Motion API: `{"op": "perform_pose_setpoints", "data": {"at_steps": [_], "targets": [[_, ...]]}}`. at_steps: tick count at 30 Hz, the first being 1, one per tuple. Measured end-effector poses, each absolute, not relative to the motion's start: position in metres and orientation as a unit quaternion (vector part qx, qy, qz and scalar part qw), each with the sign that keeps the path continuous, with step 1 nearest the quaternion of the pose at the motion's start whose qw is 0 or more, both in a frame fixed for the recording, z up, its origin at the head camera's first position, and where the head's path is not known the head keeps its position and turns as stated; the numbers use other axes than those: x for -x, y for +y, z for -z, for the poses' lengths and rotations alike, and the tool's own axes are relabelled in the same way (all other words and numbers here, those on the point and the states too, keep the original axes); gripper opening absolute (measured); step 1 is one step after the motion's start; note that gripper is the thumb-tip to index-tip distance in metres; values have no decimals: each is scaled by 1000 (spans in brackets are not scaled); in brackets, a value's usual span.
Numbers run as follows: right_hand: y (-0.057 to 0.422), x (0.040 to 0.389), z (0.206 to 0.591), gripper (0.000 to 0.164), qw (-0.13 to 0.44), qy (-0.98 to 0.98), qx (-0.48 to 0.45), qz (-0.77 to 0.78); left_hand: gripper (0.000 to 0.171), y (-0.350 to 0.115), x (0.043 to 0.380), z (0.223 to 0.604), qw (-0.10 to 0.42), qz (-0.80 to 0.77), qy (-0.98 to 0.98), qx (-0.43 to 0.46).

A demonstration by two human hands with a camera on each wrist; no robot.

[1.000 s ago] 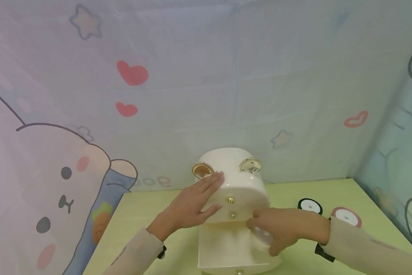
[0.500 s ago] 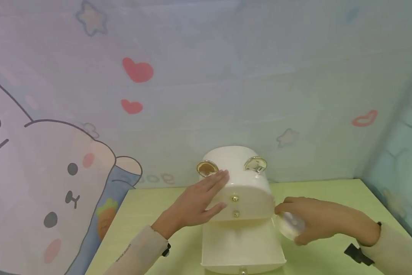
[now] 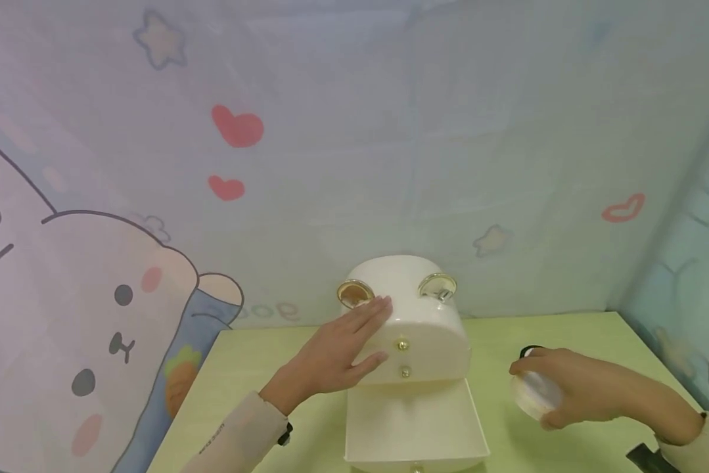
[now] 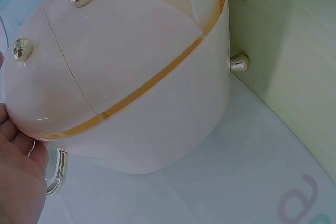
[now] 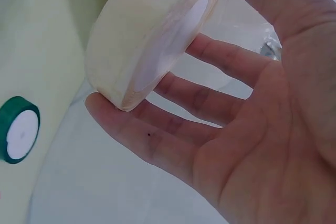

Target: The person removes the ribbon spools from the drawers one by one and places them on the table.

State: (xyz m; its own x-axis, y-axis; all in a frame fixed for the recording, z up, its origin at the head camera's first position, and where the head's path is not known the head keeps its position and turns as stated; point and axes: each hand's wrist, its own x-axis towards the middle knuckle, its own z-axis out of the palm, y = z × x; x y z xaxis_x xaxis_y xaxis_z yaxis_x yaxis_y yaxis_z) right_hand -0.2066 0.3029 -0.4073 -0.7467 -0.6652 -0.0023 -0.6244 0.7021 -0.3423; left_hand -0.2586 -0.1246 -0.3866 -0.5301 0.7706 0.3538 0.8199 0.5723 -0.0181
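My left hand (image 3: 342,348) rests with straight fingers on the top of a small white drawer cabinet (image 3: 434,351) with gold knobs. The cabinet's bottom drawer (image 3: 413,420) is pulled out toward me. To the right of the cabinet, my right hand (image 3: 596,387) holds a wide, pale roll of tape (image 3: 534,396) between thumb and fingers, tilted above the table. In the right wrist view, the roll's white round end faces the palm and the fingertips curl round its edge.
A green-rimmed ribbon spool (image 5: 20,129) lies on the light green table (image 3: 259,355), partly hidden behind my right hand in the head view. Two gold-rimmed, ear-like rounds (image 3: 438,287) stand on the cabinet's top. A printed curtain (image 3: 354,164) hangs close behind the table.
My right hand has carried the roll of tape rightward, from the pulled-out drawer's right side to over the table. The left hand stays on the cabinet; the pink spool is now hidden.
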Motion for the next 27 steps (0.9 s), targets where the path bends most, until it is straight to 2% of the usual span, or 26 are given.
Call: {"op": "perform_pose_setpoints", "data": {"at_steps": [3,11,17,22,27], "targets": [[311,202,416,65,53,927,336,159,72,-124,259,388,162,77,-872,455],[331,195,442,69,-20,943,312,119,72,-125,261,388,168,78,-869,459],[345,194,465,69,-27,932,323,160,73,-125,261,390,170,79,-870,457],[352,192,476,69,-15,943,291,160,73,-124,261,391,172,80,-869,457],[357,192,489,69,-39,945,284,160,73,-124,261,393,175,80,-868,458]]}}
